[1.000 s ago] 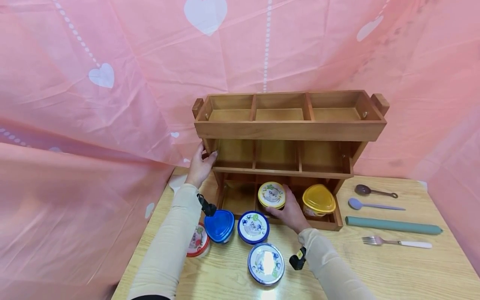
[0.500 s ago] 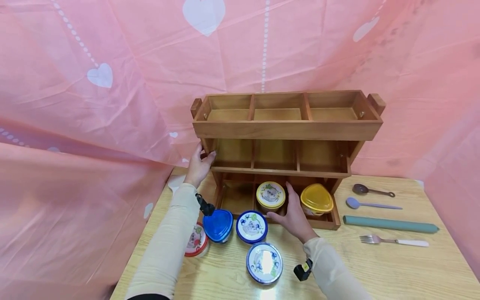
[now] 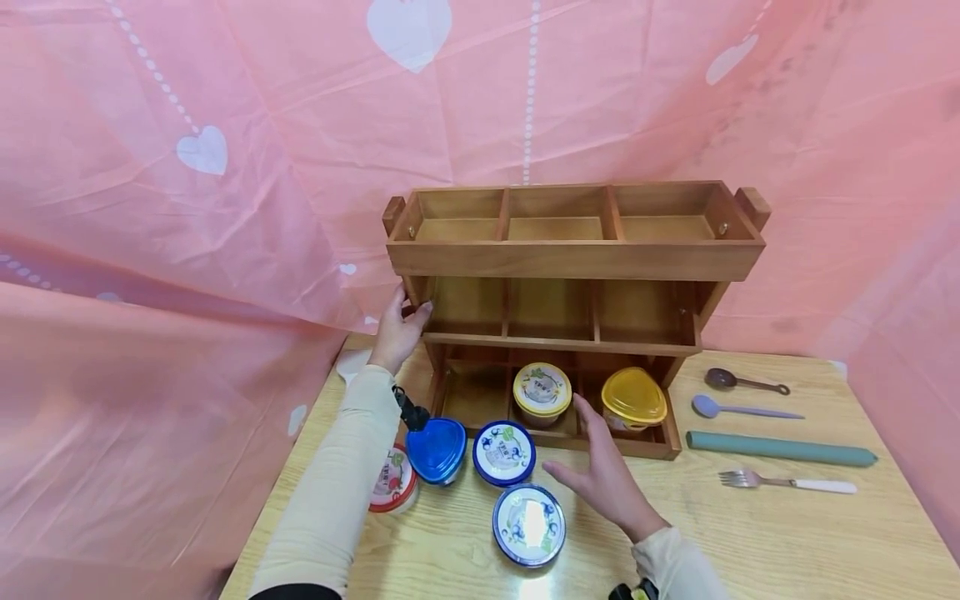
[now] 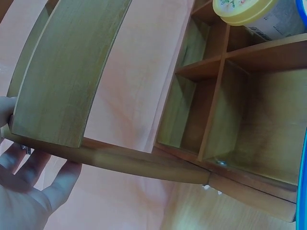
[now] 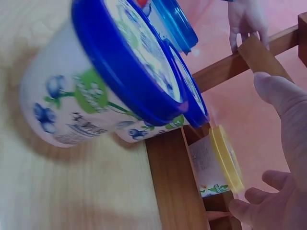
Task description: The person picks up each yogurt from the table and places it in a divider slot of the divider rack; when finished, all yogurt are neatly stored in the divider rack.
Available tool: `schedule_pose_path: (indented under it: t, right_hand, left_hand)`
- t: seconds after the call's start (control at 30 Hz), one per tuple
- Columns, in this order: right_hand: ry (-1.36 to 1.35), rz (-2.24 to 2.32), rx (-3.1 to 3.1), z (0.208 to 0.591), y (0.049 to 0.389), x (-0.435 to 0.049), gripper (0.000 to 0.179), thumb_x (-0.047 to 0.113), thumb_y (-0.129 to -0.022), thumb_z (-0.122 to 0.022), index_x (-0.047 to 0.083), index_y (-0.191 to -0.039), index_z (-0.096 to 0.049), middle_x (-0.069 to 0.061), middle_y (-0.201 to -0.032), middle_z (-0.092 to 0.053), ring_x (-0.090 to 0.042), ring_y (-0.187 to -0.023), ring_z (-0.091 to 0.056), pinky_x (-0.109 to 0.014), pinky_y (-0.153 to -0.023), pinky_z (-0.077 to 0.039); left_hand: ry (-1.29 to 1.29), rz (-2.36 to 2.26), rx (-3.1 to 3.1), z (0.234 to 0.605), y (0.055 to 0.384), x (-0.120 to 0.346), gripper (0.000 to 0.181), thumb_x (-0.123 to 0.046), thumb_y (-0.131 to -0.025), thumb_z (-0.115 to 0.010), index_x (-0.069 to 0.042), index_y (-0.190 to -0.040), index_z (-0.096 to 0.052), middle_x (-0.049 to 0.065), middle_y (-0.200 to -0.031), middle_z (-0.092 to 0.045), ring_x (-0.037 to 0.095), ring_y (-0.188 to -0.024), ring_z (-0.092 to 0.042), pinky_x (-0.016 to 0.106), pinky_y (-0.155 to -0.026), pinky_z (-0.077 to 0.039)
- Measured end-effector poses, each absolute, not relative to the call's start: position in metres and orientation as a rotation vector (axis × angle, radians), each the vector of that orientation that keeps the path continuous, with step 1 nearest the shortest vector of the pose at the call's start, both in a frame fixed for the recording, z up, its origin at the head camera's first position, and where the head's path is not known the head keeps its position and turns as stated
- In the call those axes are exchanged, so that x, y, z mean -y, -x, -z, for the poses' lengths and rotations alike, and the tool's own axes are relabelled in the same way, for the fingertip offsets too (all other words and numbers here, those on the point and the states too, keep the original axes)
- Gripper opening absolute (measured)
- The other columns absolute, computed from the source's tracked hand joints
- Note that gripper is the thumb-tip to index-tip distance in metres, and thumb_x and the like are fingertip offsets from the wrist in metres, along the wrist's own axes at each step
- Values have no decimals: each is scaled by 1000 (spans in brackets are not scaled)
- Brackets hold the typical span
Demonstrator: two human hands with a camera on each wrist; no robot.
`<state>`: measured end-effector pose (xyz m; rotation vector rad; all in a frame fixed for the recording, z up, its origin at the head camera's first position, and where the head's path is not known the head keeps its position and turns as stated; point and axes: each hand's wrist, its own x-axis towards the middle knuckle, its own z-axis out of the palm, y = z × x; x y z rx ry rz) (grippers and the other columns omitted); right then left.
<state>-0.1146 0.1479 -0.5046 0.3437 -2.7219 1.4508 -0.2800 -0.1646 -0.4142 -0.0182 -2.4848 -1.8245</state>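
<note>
My left hand [image 3: 397,337] grips the left side post of the three-tier wooden rack [image 3: 573,260]; in the left wrist view its thumb and fingers lie on either side of the wood. My right hand [image 3: 607,475] holds nothing, its thumb and fingers spread, in front of the bottom tier. A round yellow-lidded tub [image 3: 542,392] stands in the bottom middle compartment, apart from the right hand. To its right in that tier is a tub with a yellow rounded-triangular lid [image 3: 633,398]. Two blue-rimmed round tubs, one nearer the rack [image 3: 504,452] and one nearer me [image 3: 528,527], stand on the table.
A tub with a blue rounded-triangular lid [image 3: 437,450] and a red-lidded tub [image 3: 393,479] stand left of the blue-rimmed ones. Right of the rack lie a brown scoop [image 3: 723,379], a purple spoon [image 3: 708,407], a green rod [image 3: 780,448] and a fork [image 3: 787,482].
My right hand has let go of the round yellow-lidded tub and drawn back toward me, leaving it in the bottom middle compartment. The left hand has stayed on the rack.
</note>
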Motion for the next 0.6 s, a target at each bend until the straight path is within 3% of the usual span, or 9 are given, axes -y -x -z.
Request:
schedule_pose_path:
  t: [0.23, 0.37, 0.6]
  right_hand:
    - [-432, -1525, 2700, 512, 84, -151, 104, 34, -79, -83, 8, -156, -19, -23, -156, -29, -46, -139, -36, -63, -107, -37]
    - [-420, -1592, 2752, 517, 72, -151, 102, 40, -79, -81, 13, -156, -20, -21, -157, -30, -47, -139, -36, -61, -108, -38]
    - [-368, -1723, 2816, 525, 57, -149, 104, 38, -78, -83, 12, -156, -20, -20, -158, -30, -44, -141, -35, -57, -110, -37]
  left_hand:
    - [5, 1811, 2500, 415, 280, 164, 59, -30, -101, -56, -38, -153, -28, 3, -156, -37, 33, -138, -44, 52, -109, -43]
    - [5, 1811, 2498, 415, 279, 164, 60, -30, -101, -56, -39, -153, -28, 3, -156, -37, 33, -138, -44, 52, -109, -43]
    - [4, 1811, 2506, 413, 278, 163, 59, -31, -102, -55, -39, -153, -27, 3, -156, -36, 33, -138, -43, 51, -109, -44]
